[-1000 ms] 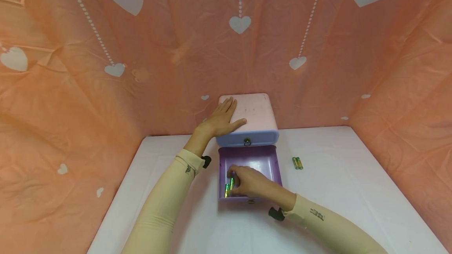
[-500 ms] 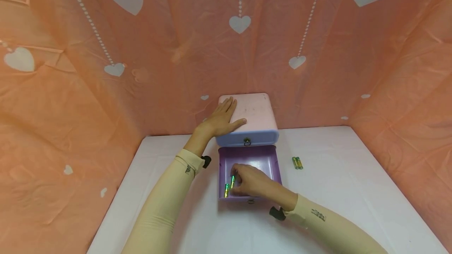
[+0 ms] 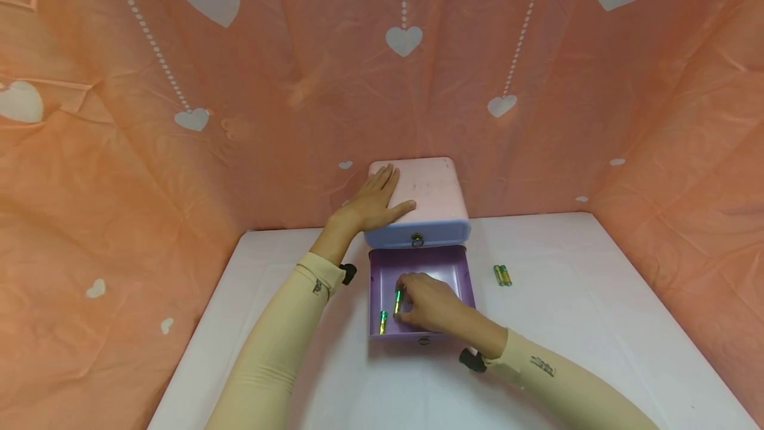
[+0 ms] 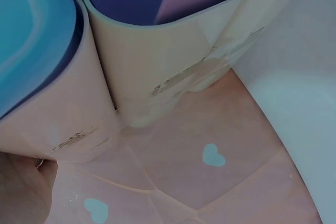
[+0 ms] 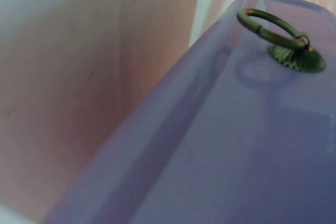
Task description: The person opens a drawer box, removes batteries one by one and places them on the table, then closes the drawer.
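Observation:
My left hand [image 3: 371, 204] lies flat with spread fingers on the pink top of a small drawer cabinet [image 3: 432, 184]; part of this hand also shows at the lower left of the left wrist view. Below the blue drawer front, a purple drawer [image 3: 373, 290] is pulled out. Over its inside, my right hand [image 3: 430, 300] pinches a green-gold battery [image 3: 398, 302] between thumb and fingers. A second battery [image 3: 383, 322] lies in the drawer's front left corner. In the right wrist view, the purple drawer front [image 5: 210, 145] fills much of the picture and the right hand is out of sight.
Two more batteries [image 3: 503, 275] lie side by side on the white table [image 3: 555, 324], right of the drawer. A brass ring pull [image 5: 270, 32] hangs on the purple drawer front. An orange cloth [image 3: 298, 85] with hearts stands behind the cabinet.
My right hand has shifted slightly right and toward the back of the drawer, carrying the pinched battery away from the one in the corner. The left hand stays in place.

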`<state>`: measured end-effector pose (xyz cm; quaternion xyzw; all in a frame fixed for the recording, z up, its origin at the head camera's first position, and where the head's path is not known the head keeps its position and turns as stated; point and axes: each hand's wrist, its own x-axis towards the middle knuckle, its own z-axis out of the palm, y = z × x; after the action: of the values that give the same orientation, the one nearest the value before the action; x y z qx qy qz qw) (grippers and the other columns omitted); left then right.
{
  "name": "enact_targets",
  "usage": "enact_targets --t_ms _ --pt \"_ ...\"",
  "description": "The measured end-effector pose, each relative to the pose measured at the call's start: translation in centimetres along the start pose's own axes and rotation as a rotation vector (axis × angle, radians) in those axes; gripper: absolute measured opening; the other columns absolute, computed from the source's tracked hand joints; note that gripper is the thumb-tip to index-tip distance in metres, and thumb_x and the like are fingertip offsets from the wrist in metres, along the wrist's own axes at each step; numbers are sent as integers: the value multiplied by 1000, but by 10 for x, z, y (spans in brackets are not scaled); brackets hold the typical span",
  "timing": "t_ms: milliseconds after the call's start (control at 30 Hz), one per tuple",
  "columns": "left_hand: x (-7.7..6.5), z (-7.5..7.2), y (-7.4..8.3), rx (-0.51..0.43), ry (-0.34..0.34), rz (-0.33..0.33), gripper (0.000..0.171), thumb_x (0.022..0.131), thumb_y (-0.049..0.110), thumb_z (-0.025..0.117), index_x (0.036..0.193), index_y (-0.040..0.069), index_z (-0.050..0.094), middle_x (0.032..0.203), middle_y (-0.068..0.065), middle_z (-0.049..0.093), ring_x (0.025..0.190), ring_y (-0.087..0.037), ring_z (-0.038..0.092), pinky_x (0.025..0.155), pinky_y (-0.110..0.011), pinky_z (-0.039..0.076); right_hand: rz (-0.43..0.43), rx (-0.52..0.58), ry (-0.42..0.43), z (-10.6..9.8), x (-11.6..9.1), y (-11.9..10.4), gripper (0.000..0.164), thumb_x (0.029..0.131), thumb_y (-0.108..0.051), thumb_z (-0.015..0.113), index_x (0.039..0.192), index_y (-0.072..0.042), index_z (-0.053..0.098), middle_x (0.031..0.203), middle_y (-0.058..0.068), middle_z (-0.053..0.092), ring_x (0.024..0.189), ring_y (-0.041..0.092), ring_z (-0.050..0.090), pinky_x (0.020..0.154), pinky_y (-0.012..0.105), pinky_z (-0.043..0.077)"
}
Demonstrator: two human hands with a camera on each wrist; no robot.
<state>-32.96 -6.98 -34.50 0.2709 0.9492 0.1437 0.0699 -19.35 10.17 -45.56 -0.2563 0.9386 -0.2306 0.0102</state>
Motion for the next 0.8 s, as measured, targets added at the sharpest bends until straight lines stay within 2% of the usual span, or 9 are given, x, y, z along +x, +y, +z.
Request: enact_targets --t_ms 267,533,800 --pt "-2 0 1 -10 5 12 97 108 68 41 173 10 -4 181 -7 -10 166 -22 -10 134 -42 -2 -19 -67 57 1 -1 4 41 83 -26 91 115 -9 73 86 -7 65 88 16 63 73 37 55" --pt "-2 0 0 -13 0 -2 97 108 70 40 173 13 -5 181 -5 -11 166 -22 -11 135 -43 0 -18 -67 79 -1 -1 11 43 85 -26 89 120 -7 73 91 -3 71 90 18 69 76 40 58" --pt "-3 0 1 -22 0 -16 97 108 70 40 173 14 -5 181 -4 -12 166 -25 -10 135 -46 1 -25 -11 96 -12 -9 19 50 86 -24 89 128 -5 70 90 -7 64 83 11 60 73 33 54"
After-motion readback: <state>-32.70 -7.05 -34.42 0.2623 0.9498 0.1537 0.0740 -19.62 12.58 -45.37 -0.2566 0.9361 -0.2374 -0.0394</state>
